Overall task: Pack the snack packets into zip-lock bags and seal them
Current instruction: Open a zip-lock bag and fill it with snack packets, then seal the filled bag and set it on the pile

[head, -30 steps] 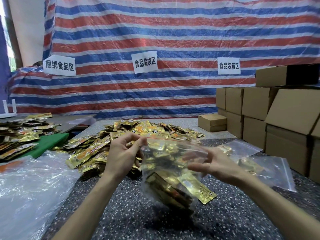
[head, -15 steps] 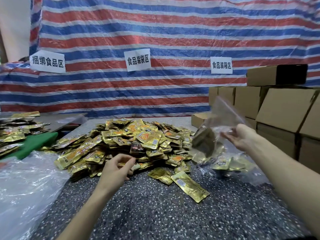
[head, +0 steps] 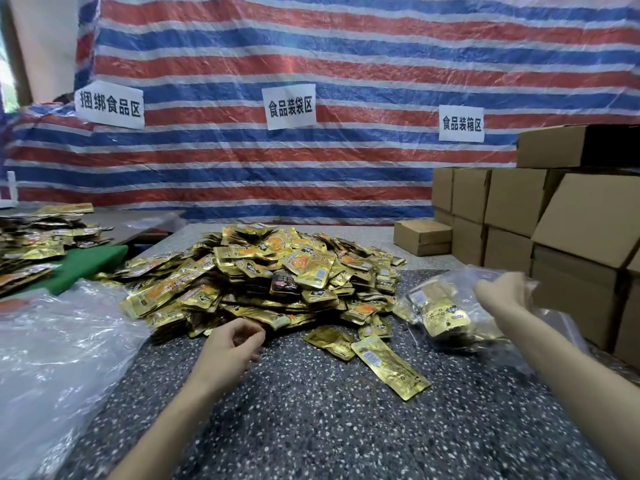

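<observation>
The step in hand looks like setting a packed bag aside and reaching for more stock. The filled zip-lock bag [head: 445,315] lies at the right of the table [head: 311,427], just in front of the cardboard boxes [head: 512,206]. The right hand [head: 502,294] is at the bag's upper edge, and its grip appears closed on the plastic, though the fingers are partly hidden. To do this well, the person should lay the bag flat, away from the pile of gold snack packets [head: 277,271], and let go only once it rests. Whether the zip is fully pressed shut cannot be told here. The left hand [head: 230,342] hovers at the pile's near edge, its grip loose and apart, holding nothing. It would do best to gather a neat handful rather than scrape, and the long loose packet [head: 389,367] lying apart is easy to take. Against half a second earlier, the bag has come down from the air in front of the boxes to the table, while the left hand remains by the pile's front edge
</observation>
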Tool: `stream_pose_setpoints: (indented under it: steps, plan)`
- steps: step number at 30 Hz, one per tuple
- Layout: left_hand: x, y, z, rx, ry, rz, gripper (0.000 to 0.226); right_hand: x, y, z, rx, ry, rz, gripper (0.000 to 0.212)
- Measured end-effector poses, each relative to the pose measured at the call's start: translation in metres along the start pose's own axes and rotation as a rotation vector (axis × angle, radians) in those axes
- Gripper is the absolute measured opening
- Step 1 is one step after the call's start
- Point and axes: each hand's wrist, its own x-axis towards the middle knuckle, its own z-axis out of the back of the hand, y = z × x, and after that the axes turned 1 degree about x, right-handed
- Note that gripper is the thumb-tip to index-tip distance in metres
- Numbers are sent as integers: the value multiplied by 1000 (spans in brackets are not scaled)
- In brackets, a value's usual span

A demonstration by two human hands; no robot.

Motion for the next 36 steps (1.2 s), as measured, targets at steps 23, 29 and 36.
stream_pose_setpoints:
  steps: [23, 29, 36]
  plan:
    - [-13, 46, 123, 1050, -364, 392, 5, -170, -31, -112, 107, 595, 768, 26]
    - [-7, 29, 131, 884, -549, 329, 18, -164, -37, -115, 157, 589, 749, 20]
    - [11, 25, 124, 900, -498, 376, 26, -151, -43, -120, 305, 573, 558, 11]
